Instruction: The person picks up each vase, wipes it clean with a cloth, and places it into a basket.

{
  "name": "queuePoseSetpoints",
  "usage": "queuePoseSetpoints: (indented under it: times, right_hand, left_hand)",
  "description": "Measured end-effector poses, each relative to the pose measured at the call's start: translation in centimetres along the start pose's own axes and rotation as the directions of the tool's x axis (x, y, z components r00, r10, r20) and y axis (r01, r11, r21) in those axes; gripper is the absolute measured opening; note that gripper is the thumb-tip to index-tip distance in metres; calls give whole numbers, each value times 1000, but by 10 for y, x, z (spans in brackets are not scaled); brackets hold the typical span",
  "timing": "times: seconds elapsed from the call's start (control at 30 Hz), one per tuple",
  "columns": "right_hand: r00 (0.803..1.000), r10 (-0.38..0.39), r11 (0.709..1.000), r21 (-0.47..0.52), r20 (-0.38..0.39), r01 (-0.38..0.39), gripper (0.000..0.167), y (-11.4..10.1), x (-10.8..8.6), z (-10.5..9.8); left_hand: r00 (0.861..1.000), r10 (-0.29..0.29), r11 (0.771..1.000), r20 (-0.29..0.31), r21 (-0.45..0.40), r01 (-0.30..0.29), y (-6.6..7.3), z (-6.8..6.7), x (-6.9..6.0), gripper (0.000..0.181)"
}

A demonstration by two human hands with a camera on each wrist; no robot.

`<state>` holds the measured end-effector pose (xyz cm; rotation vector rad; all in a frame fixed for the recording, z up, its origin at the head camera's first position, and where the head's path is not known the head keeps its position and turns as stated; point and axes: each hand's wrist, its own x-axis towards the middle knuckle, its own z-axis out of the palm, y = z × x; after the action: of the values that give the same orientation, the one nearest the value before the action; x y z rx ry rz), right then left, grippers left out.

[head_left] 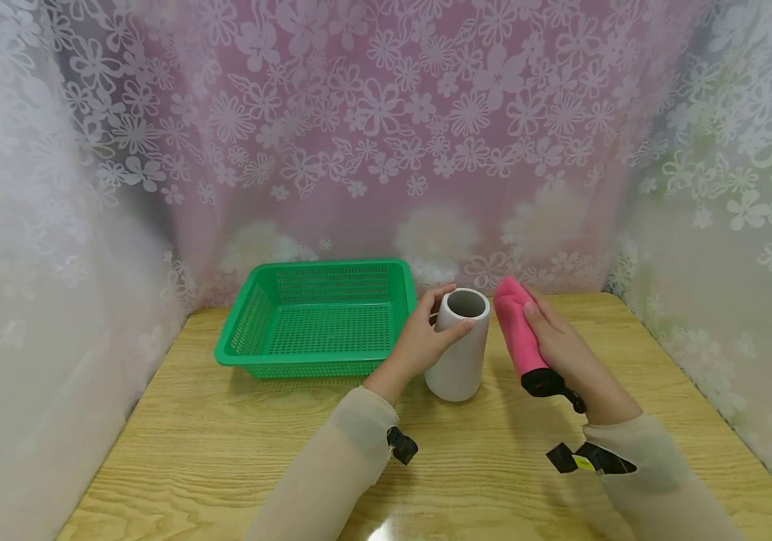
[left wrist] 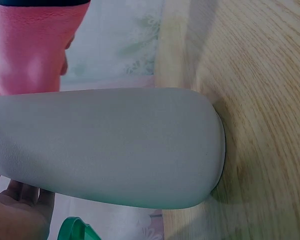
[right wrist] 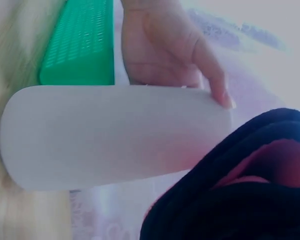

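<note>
A tall, smooth white vase (head_left: 456, 368) stands upright on the wooden table with its round mouth facing up. My left hand (head_left: 426, 334) grips it near the rim, thumb at the front and fingers around the far left side. To the right, my right hand (head_left: 558, 342) holds a rolled pink cloth (head_left: 519, 330) with black trim, raised above the table beside the vase. In the right wrist view, the black edge (right wrist: 225, 210) appears in folded layers around a pink inside. The left wrist view shows the vase's side (left wrist: 114, 145) and its base on the wood.
A green plastic basket (head_left: 318, 359) with perforated walls sits left of the vase, close to my left hand. Behind the table hangs a pink floral curtain (head_left: 372, 135), with pale curtains at both sides. The wooden tabletop (head_left: 223, 451) extends toward me.
</note>
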<state>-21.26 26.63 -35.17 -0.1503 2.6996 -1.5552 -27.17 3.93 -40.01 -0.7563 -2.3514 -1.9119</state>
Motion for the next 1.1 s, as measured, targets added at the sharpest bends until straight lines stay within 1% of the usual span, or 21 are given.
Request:
queuePoseSetpoints:
  times: [0.17, 0.3, 0.4, 0.47, 0.57, 0.67, 0.77, 0.87, 0.9, 0.93, 1.0, 1.03, 1.1]
  right_hand:
    - [997, -65, 998, -25, -46, 64, 60, -10, -3, 2]
    - [986, -131, 991, -55, -99, 126, 57, -13, -4, 5]
    - [969, -198, 979, -74, -150, 189, 55, -13, -4, 10]
    - [950, -253, 967, -90, -184, 240, 55, -13, -4, 13]
    - [909, -346, 937, -121, -230, 326, 54, -12, -2, 19]
    - [860, -433, 901, -172, -271, 399, 54, -8, 1, 24]
    - [797, -513, 858, -228, -318, 461, 55, -1, 7, 29]
    - [719, -600, 799, -291, -349, 526, 56, 5, 13, 33]
    - [695, -626, 780, -315, -354, 541, 57, 7, 15, 35]
    - [677, -645, 763, -334, -354, 553, 57, 9, 17, 36]
    - [650, -677, 735, -373, -346, 567, 58, 12, 21, 38]
    - [641, -687, 724, -389, -342, 569, 58, 13, 22, 40]
    - [632, -701, 709, -422, -331, 565, 58, 16, 24, 42]
  left_hand:
    - [1000, -10, 1000, -4, -4, 10, -1, 0, 0, 65]
    - [1000, -17, 1000, -7, 0, 17, -1, 1, -1, 65]
    - [1000, -18, 1000, -6, 5, 18, -1, 1, -1, 66]
    - [1000, -17, 1000, -5, 6, 17, 0, 1, -1, 66]
    - [1000, -15, 1000, -6, 8, 15, -1, 1, -1, 67]
    - [1000, -13, 1000, -8, 10, 13, -1, 1, 0, 67]
    - [1000, -14, 1000, -8, 9, 14, -1, 1, 0, 67]
    - [1000, -15, 1000, -3, 8, 15, -1, 1, 0, 67]
    - [1000, -14, 1000, -3, 9, 14, -1, 1, 0, 67]
    - [1000, -13, 1000, -3, 10, 13, -1, 1, 0, 67]
    - [1000, -7, 1000, -3, 13, 7, -1, 1, 0, 67]
    - [1000, -4, 1000, -2, 14, 4, -1, 1, 0, 67]
    - [1000, -5, 1000, -4, 16, 5, 0, 1, 0, 67]
